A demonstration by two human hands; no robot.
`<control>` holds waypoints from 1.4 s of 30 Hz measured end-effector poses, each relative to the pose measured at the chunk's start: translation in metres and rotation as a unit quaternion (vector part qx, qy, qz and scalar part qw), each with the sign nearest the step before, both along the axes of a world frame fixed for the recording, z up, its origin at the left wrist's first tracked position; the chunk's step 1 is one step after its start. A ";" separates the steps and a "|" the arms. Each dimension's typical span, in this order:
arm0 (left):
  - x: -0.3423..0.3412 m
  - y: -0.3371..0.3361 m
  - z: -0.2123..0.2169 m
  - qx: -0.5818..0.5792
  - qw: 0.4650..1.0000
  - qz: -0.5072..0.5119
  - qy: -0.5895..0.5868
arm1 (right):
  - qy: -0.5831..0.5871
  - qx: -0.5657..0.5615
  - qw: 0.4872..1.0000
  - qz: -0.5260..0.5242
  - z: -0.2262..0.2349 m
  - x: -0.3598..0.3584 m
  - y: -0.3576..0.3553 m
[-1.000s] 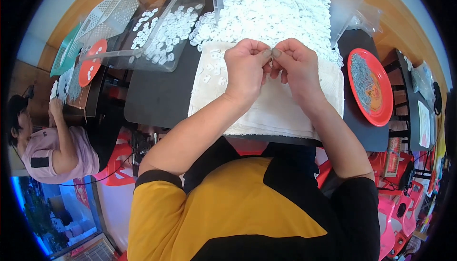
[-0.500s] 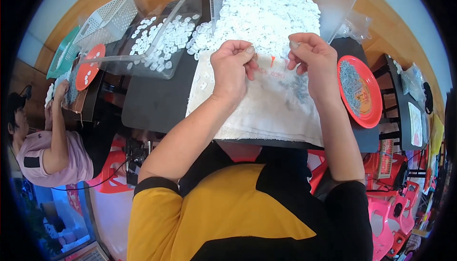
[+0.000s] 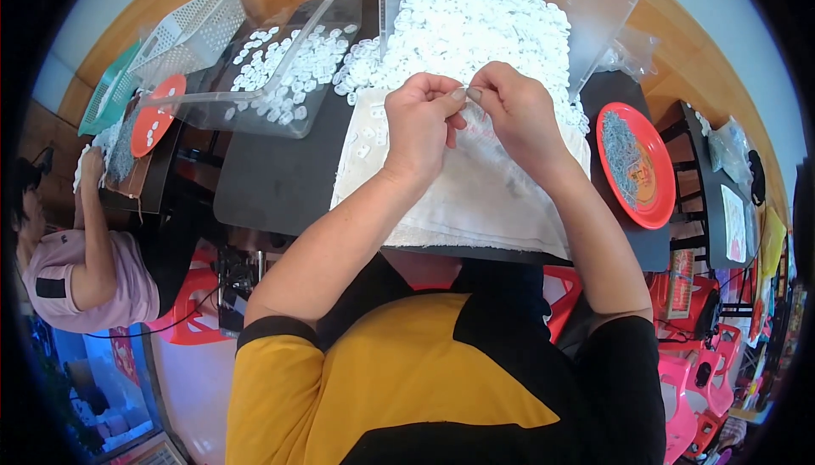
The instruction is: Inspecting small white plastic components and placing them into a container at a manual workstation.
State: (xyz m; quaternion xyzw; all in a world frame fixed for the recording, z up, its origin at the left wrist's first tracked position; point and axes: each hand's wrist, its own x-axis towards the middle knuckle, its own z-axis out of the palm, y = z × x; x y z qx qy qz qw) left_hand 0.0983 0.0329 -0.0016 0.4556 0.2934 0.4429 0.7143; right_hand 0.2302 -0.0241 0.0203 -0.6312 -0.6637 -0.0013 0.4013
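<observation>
My left hand [image 3: 423, 126] and my right hand [image 3: 519, 117] meet fingertip to fingertip over a white cloth [image 3: 463, 210]. Both are closed in a pinch. Whatever sits between the thumbs and fingers is too small and covered to name. Just beyond them rises a big heap of small white oval pieces with holes [image 3: 475, 28], spilling from a clear plastic bin [image 3: 607, 19]. A few white pieces [image 3: 365, 150] lie on the left part of the cloth. Right of the cloth, a red plate [image 3: 665, 206] holds a mass of tiny grey pieces [image 3: 622, 155].
A second clear bin [image 3: 191, 113] with loose white pieces stands at the left of the black table [image 3: 263, 198]. Farther left, a co-worker [image 3: 93, 274] sits at another table with an orange plate [image 3: 157, 117] and baskets [image 3: 195, 32]. Red stools [image 3: 191, 304] stand around.
My right hand has moved left, so its fingertips now touch those of my left hand. Before, a gap lay between the two. The co-worker's hand has shifted as well.
</observation>
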 end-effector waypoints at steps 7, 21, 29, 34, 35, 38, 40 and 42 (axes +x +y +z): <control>0.000 0.001 -0.002 -0.033 0.999 -0.026 -0.001 | 0.246 -0.087 0.965 0.020 -0.016 0.001 0.003; -0.002 0.007 -0.004 -0.037 0.998 0.040 -0.032 | -0.285 -0.053 0.949 -0.128 0.006 0.023 0.081; 0.000 0.007 -0.001 -0.055 0.996 0.040 -0.050 | -0.275 0.015 0.957 -0.089 0.002 0.029 0.077; -0.003 0.010 -0.002 -0.064 0.995 0.045 -0.060 | 0.229 -0.176 0.957 -0.013 0.007 0.018 0.021; -0.004 0.009 -0.003 -0.061 0.995 0.045 -0.059 | 0.206 -0.193 0.959 -0.012 0.002 0.018 0.011; -0.003 0.013 -0.004 -0.049 0.995 0.046 -0.067 | 0.080 -0.214 0.974 -0.009 -0.011 0.018 -0.003; -0.001 0.011 -0.002 -0.054 0.996 0.044 -0.063 | -0.009 -0.186 0.982 -0.028 -0.023 0.014 -0.007; -0.001 0.012 -0.002 -0.050 0.997 0.044 -0.047 | -0.100 -0.153 0.982 -0.039 -0.027 0.012 -0.007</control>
